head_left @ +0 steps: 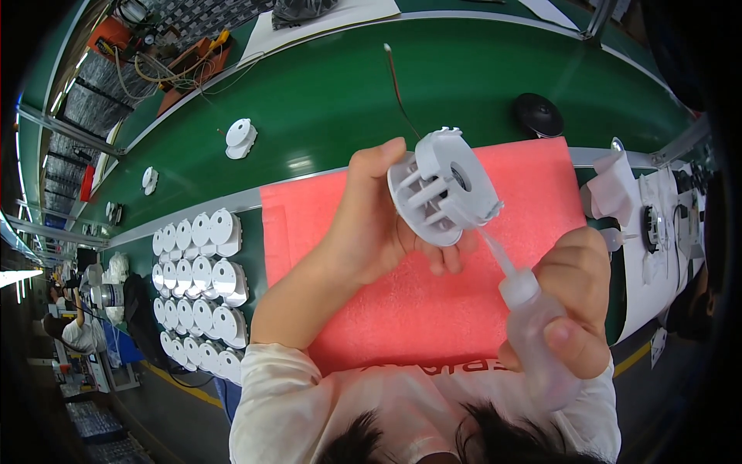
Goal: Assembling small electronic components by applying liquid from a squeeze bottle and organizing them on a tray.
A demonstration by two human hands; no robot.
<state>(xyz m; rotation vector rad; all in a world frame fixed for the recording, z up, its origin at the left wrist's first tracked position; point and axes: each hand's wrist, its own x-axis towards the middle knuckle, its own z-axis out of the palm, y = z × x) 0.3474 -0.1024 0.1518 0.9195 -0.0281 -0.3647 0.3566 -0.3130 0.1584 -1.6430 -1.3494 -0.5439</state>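
one fisheye view looks down from the person's head (357, 441), near above the tabletop (325, 100), facing its far edge

Passage, far: worktop (332, 108), between stray part (240, 139) and black disc (539, 114); wire (396, 87) juts in midway. Passage, left: mat (297, 220), between left forearm (309, 298) and white rows (202, 269). Obstructed, centre: housing (471, 193) in left hand (372, 205); bottle (533, 332) in right hand (578, 290), nozzle (498, 253) at housing's lower edge.

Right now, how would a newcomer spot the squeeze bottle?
Find the pink mat. At its lower right, the right hand holds the squeeze bottle, nozzle toward the white housing in the left hand. Unlike the housing, it's translucent and slim-tipped.
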